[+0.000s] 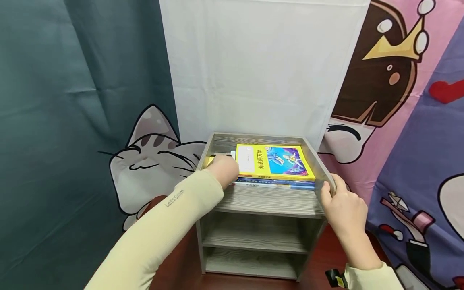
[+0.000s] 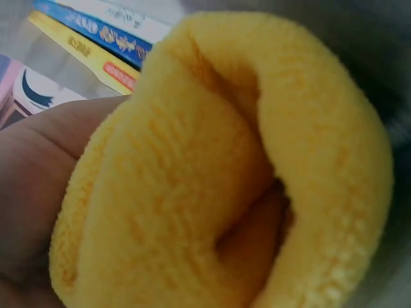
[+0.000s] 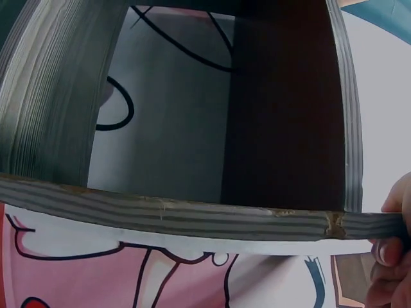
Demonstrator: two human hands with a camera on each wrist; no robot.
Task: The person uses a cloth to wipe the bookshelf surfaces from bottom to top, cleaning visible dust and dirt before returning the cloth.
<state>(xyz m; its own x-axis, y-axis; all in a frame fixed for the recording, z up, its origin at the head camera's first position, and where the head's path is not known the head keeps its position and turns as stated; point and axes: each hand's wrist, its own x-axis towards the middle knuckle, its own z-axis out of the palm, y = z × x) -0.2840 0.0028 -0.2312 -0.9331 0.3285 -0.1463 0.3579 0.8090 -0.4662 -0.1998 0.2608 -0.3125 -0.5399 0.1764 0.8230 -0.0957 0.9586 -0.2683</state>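
In my left hand is a bunched yellow fuzzy cloth, gripped and folded over on itself. That hand is inside the top of a grey wood-grain shelf unit, by its left side and just left of a stack of books. On top of the stack lies a yellow book with a sea picture on its cover. My right hand grips the front edge of the unit's right side panel, thumb on the inner face. In the head view most of the cloth is hidden behind the left hand.
Under the yellow book are blue and white books. Two lower compartments of the unit face me. Behind it hangs a white curtain, with a green curtain at left and cartoon-printed fabric at right.
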